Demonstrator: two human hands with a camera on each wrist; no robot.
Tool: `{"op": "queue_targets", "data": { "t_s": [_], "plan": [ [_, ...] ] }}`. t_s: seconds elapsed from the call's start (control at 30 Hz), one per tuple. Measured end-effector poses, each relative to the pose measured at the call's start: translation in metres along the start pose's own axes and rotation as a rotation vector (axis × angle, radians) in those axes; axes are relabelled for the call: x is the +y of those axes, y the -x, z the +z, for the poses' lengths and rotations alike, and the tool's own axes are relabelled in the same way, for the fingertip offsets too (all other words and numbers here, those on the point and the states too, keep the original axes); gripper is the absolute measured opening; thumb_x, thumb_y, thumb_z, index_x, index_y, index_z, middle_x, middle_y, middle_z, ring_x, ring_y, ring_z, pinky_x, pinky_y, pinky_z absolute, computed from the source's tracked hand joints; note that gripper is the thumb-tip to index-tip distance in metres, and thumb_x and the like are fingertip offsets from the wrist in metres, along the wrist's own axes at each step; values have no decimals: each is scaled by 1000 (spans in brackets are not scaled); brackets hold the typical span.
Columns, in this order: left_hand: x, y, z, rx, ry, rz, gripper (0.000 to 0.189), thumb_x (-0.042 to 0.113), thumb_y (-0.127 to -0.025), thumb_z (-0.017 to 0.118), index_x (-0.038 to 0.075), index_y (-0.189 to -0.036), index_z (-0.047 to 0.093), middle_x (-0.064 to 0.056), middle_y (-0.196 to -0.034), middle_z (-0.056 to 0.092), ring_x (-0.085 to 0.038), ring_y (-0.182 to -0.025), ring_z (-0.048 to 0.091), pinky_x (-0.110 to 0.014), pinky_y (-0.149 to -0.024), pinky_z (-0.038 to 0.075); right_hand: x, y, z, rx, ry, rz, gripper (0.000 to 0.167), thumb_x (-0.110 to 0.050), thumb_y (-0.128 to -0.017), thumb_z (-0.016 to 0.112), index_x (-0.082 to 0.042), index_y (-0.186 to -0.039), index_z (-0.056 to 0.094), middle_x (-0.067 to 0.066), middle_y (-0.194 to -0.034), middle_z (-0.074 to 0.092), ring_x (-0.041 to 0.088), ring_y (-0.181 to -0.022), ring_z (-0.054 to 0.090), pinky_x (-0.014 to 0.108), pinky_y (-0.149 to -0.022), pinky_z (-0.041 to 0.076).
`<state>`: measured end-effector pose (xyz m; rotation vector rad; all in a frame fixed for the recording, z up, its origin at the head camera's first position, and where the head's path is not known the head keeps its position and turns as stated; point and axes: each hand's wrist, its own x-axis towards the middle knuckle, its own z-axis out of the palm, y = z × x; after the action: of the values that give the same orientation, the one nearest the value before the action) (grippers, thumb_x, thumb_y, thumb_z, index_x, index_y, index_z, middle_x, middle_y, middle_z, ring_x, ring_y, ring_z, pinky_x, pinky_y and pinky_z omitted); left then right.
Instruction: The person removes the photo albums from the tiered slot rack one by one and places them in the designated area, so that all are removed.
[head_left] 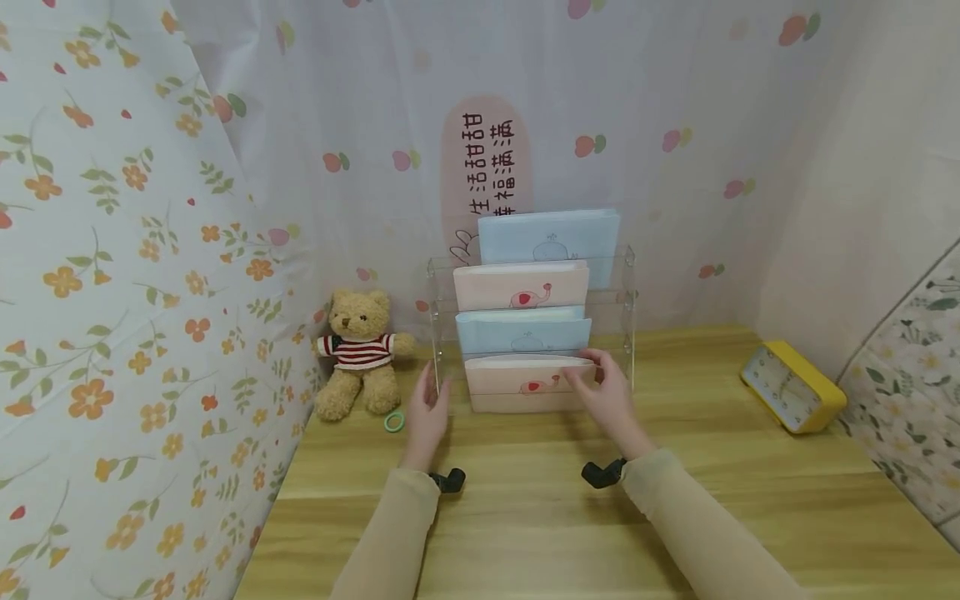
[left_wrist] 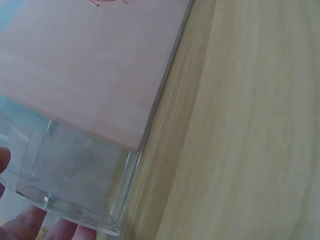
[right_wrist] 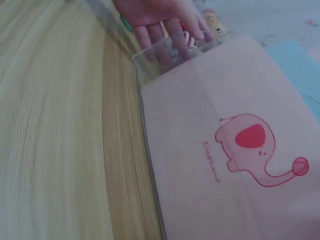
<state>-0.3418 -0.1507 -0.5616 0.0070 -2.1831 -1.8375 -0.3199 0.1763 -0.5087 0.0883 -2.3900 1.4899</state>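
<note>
A clear acrylic rack [head_left: 629,333] stands on the table with pink and blue folders in its tiers. My right hand [head_left: 611,398] is at the upper right corner of the front pink folder [head_left: 495,382], pinching its top edge between thumb and fingers. That folder bears a red elephant drawing [right_wrist: 247,145] and sits upright in the lowest tier. On the other side, my left hand [head_left: 429,417] rests with extended fingers against the rack's left side panel; its fingertips [left_wrist: 60,230] show beyond the clear plastic. Behind are a lower blue folder [head_left: 487,335], another pink folder [head_left: 480,287] and a tall blue folder [head_left: 517,237].
A teddy bear [head_left: 363,354] in a striped shirt sits left of the rack, with a green ring [head_left: 393,421] by its foot. To the far right, a yellow clock [head_left: 795,387] stands on the wooden table [head_left: 525,533]. Patterned curtains [head_left: 360,108] hang close behind.
</note>
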Motion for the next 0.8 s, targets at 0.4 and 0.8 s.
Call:
{"op": "queue_targets", "data": {
  "t_s": [0.4,0.8],
  "plan": [
    [-11,12,0,31,63,-19,53,21,-114,62,18,-166,51,-26,-160,60,-43,-148,59,-59,-122,49,2,-1,13,32,-14,-47,44,-26,-101,83,-9,-140,71,20,-143,71,20,-92,49,32,-83,38],
    [-19,10,-5,32,-12,3,48,26,-114,64,12,-160,59,-16,-153,68,-36,-140,67,-46,-112,58,0,-8,17,40,-85,44,32,-22,-99,86,-10,-127,75,10,-89,61,14,-70,35,29,-66,35]
  ]
}}
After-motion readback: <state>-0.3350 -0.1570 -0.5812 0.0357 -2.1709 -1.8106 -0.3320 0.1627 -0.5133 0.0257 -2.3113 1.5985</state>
